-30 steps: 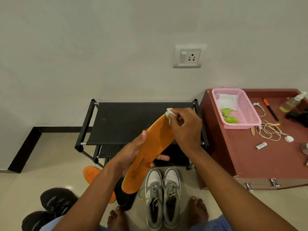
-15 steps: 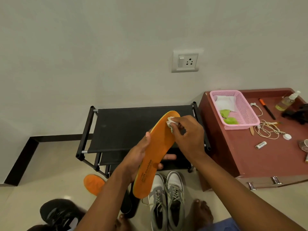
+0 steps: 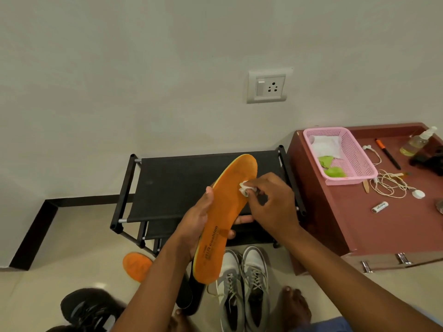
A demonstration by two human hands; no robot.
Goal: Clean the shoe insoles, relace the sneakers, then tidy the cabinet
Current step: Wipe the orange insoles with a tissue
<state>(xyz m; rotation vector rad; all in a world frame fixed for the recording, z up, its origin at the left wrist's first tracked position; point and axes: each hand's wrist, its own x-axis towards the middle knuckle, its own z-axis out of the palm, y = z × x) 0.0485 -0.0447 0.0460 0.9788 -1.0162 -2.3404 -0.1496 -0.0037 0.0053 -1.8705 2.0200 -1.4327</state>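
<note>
Two hands are seen at work above a black shoe rack (image 3: 177,183). An orange insole (image 3: 225,216) is gripped in the left hand (image 3: 194,226), thumb along its left edge and fingers curled behind it, so that it is held tilted, toe end up and away, over the rack. A small white wad of cloth (image 3: 244,188) is pinched in the right hand (image 3: 271,204) and pressed against the upper half of the insole. A second orange insole (image 3: 136,265) is laid on the floor beside the rack's leg, partly hidden by the left forearm. A pair of grey sneakers (image 3: 243,286) is stood side by side on the floor below the hands, laces in place, and a black shoe (image 3: 86,307) is seen at the lower left. To the right, a reddish-brown cabinet (image 3: 359,226) is topped by a pink basket (image 3: 354,159), a tangle of cord (image 3: 388,185), a pen (image 3: 387,153), a small battery (image 3: 380,207) and a spray bottle (image 3: 418,142).
</note>
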